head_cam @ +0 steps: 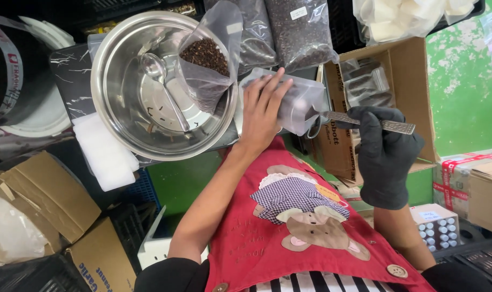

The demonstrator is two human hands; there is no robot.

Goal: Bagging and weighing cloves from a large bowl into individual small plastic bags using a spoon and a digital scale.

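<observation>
Two hands work here. My bare left hand [262, 111] lies flat, fingers spread, on a small clear plastic pouch [294, 105] right of the round steel bowl [116, 92]. My black-gloved right hand [384, 143] grips an ornate metal spoon handle [365, 121] poking into the pouch's right end.

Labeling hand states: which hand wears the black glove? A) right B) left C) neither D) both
A: the right hand is in a black glove and grips a metal spoon handle whose end goes into the clear plastic bag; the left hand is bare and lies on that bag.
</observation>
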